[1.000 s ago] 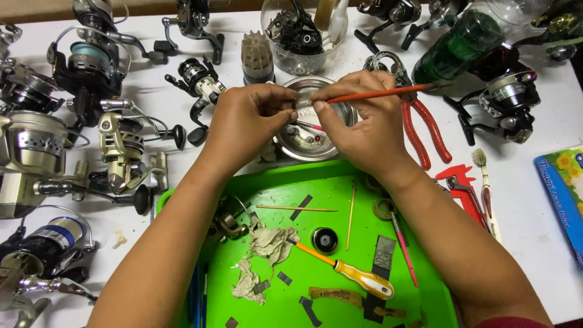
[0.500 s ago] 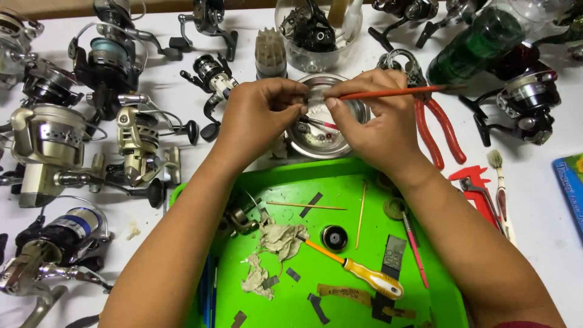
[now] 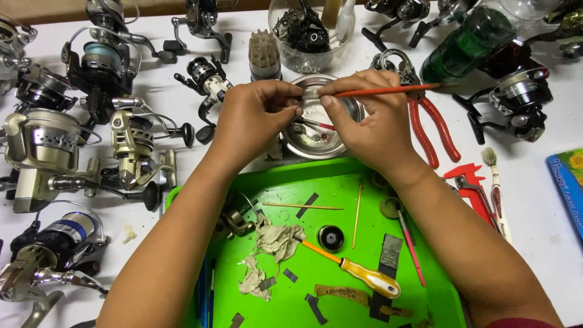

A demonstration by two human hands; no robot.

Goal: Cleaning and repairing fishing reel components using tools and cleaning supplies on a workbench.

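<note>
Head view is showing both of your hands working directly above the round metal dish (image 3: pixel 316 143), the landmark for this step. Your left hand (image 3: pixel 252 121) is pinching narrowly on a small part (image 3: pixel 299 108) over the dish's upper rim; that part is too small to identify. Your right hand (image 3: pixel 370 124) is gripping a thin orange-handled brush (image 3: pixel 388 91), whose handle is pointing right, away from the dish, toward the red pliers (image 3: pixel 428 130) lying just right of it. Loose small pieces and a second red-handled tool are resting inside the dish.

Directly below the dish, the green tray (image 3: pixel 437 285) is carrying a yellow screwdriver (image 3: pixel 358 273), paper scraps and thin sticks. Fishing reels (image 3: pixel 42 152) are crowding the tabletop (image 3: pixel 534 200) left of the dish.

Risks, as judged from this position:
- The pinched part is likely slipping if your grip is loosening; falling outside the dish, it could be getting lost among the reels.
- Your wrists are hovering close to the rim; pressing down there could be tipping the dish and scattering its contents.
</note>
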